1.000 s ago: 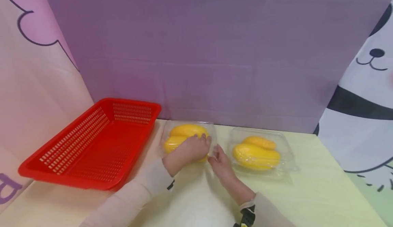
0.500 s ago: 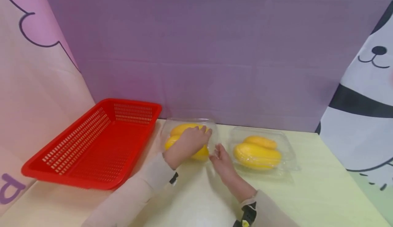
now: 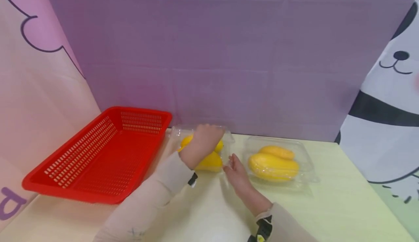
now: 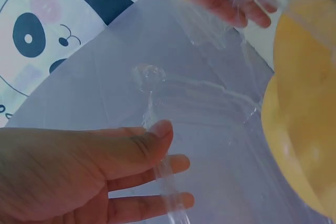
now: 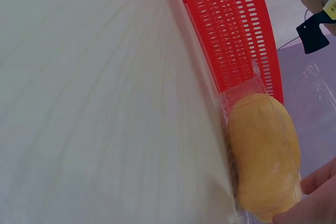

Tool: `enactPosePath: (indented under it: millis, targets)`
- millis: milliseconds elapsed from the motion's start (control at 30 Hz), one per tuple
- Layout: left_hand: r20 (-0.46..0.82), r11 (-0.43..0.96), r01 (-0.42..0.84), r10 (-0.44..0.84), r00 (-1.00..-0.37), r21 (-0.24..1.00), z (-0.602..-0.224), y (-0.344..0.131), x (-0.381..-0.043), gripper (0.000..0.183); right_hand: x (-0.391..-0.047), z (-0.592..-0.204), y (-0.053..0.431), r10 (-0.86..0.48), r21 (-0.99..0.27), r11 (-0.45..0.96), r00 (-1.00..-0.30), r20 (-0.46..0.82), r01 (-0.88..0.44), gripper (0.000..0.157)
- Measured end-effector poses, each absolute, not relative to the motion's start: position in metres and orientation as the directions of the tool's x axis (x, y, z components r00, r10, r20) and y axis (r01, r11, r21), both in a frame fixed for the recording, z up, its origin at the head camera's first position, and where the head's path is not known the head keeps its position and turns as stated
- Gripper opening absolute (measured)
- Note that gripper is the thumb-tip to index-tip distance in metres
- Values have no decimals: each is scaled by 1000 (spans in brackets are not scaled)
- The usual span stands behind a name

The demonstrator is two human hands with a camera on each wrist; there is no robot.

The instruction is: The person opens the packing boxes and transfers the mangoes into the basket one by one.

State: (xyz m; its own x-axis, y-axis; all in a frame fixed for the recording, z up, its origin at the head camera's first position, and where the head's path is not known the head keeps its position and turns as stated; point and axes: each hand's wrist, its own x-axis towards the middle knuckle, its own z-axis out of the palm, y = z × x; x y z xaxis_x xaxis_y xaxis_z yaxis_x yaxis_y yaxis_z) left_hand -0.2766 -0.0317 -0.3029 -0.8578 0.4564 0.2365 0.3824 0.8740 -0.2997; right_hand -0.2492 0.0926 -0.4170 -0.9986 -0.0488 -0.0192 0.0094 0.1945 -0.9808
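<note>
A clear plastic clamshell box (image 3: 226, 152) with smooth yellow oblong fruits (image 3: 209, 162) inside stands at the back middle of the table. My left hand (image 3: 203, 144) is above the box. In the left wrist view, that hand pinches the rim of the lid (image 4: 163, 177) between thumb and fingers, and the lid stands raised from the fruit. At the box's right side, my right hand (image 3: 239, 178) holds the edge with thumb and fingertips. The right wrist view shows its thumb (image 5: 307, 208) beside a yellow fruit (image 5: 262, 153). My left forearm hides part of the box.
To the left, a red slotted basket (image 3: 137, 151) stands near the box. At the right sits a second clear clamshell box (image 3: 302, 154) with yellow fruits (image 3: 274, 166). A purple cloth (image 3: 222, 53) rises behind the table; a panda-print sheet (image 3: 389, 140) hangs at the right.
My left hand has risen and moved back from over the fruit, and the lid has come up with it. My right hand stays at the box's right edge.
</note>
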Motion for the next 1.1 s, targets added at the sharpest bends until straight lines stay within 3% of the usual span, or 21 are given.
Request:
enactPosePath:
  millis: [500,700,900,1100]
  targets:
    - [143,852,492,518,-844,-182,-278,-41,-301,35,-243,-416,90,-41,-977,212,-999,-25,16,63]
    - [212,836,545,544,-812,-62,-271,-48,-320,42,-245,-417,91,-46,-978,207,-999,-4,-5,62]
    - [327,813,581,543,-773,23,-271,-51,-335,30,-245,-418,90,-26,-979,204,-1000,-16,11,63]
    - [400,872,485,468,-788,-65,-273,-46,-341,17,-245,-418,91,-19,-981,193,-1000,-18,14,62]
